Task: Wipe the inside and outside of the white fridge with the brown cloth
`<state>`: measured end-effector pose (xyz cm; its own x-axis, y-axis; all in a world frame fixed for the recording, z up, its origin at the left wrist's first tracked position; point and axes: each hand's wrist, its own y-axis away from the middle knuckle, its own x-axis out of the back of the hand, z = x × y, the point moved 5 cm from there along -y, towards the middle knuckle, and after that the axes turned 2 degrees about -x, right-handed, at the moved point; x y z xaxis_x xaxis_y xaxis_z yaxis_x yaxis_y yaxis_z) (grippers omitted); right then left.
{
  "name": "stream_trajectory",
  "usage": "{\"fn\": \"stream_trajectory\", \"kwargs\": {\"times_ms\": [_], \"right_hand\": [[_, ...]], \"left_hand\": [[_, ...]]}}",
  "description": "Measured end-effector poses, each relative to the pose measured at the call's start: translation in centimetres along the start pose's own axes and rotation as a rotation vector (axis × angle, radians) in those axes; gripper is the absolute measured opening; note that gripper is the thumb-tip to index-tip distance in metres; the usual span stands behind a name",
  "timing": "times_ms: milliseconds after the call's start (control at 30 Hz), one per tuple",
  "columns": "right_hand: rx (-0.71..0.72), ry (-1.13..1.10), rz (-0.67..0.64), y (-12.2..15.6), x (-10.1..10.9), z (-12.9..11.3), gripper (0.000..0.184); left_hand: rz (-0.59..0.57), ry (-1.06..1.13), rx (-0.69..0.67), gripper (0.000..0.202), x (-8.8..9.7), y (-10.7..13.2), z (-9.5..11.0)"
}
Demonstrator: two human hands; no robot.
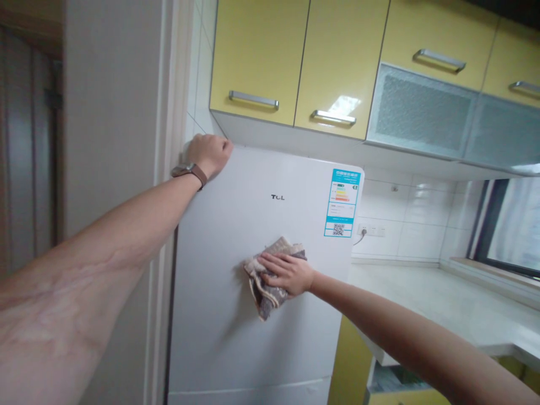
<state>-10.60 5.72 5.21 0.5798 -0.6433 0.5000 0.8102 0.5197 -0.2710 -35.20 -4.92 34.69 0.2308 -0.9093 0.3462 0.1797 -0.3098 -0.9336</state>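
My right hand point(289, 273) presses a patterned grey-and-beige cloth point(265, 301) against the white door of a refrigerator point(236, 225), below its TCL lettering. The fingers lie over the cloth, which bunches and hangs in folds beneath them. At the upper left corner of the refrigerator rests my left hand point(211, 153), curled into a fist, with nothing visible in it. A watch point(190, 171) with a brown strap is on my left wrist.
Yellow wall cabinets point(259, 50) with metal handles hang just above the refrigerator. A blue energy label point(341, 202) is stuck on the door's right side. To the right are a white countertop point(405, 287), a plugged-in socket point(363, 230) and a window point(514, 230). A door frame point(162, 270) borders the left.
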Motion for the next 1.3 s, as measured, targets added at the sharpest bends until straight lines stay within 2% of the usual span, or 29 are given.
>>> {"fn": "stream_trajectory", "kwargs": {"times_ms": [100, 200, 267, 300, 367, 467, 500, 567, 667, 733, 800, 900, 967, 1133, 1300], "right_hand": [[0.083, 0.028, -0.024, 2.9, -2.3, -4.5, 0.048], [0.178, 0.068, -0.023, 7.6, -3.3, -7.9, 0.034], [0.257, 0.077, -0.013, 11.0, -2.8, -8.5, 0.028], [0.280, 0.061, -0.014, 12.6, -2.1, -8.1, 0.026], [0.255, -0.009, -0.053, 15.0, -0.1, -5.3, 0.026], [0.122, -0.097, -0.218, 16.7, 3.7, 2.1, 0.041], [0.061, -0.095, -0.287, 16.8, 5.0, 5.0, 0.045], [-0.200, -0.019, -0.325, 16.1, 7.9, 11.4, 0.057], [-0.578, 0.159, -0.156, 13.4, 12.5, 19.4, 0.065], [-0.757, 0.247, -0.023, 11.0, 14.6, 23.1, 0.068], [-0.909, 0.278, 0.087, 8.7, 15.7, 25.6, 0.066], [-1.142, 0.282, 0.181, 6.8, 16.2, 28.1, 0.057], [-1.229, 0.268, 0.198, 6.4, 16.1, 28.8, 0.054], [-1.269, 0.266, 0.198, 6.3, 16.1, 28.2, 0.055], [-1.285, 0.294, 0.171, 6.0, 16.4, 27.5, 0.051]], "left_hand": [[0.002, 0.018, -0.008, 0.061, 0.0, -0.1, -0.1], [0.008, 0.047, 0.003, 0.059, -0.1, -0.1, -0.3], [0.007, 0.033, 0.002, 0.058, -0.1, -0.1, -0.2], [0.008, 0.016, -0.005, 0.059, -0.1, -0.1, -0.2], [0.012, -0.021, -0.024, 0.061, 0.0, 0.0, -0.1], [0.026, -0.058, -0.034, 0.065, 0.1, 0.1, 0.0], [0.028, -0.062, -0.033, 0.066, 0.2, 0.1, 0.0], [0.019, -0.067, -0.030, 0.066, 0.1, 0.1, 0.0], [0.003, -0.074, -0.029, 0.066, 0.0, 0.1, 0.0], [0.004, -0.072, -0.022, 0.065, 0.0, 0.1, 0.0], [0.001, -0.062, -0.013, 0.065, -0.1, 0.1, -0.1], [-0.016, -0.057, 0.005, 0.066, -0.4, 0.1, -0.2], [-0.029, -0.066, 0.022, 0.067, -0.6, 0.1, -0.4], [-0.052, -0.068, 0.058, 0.069, -1.2, 0.2, -0.7], [-0.048, -0.106, 0.047, 0.071, -1.0, 0.5, -0.3]]}}
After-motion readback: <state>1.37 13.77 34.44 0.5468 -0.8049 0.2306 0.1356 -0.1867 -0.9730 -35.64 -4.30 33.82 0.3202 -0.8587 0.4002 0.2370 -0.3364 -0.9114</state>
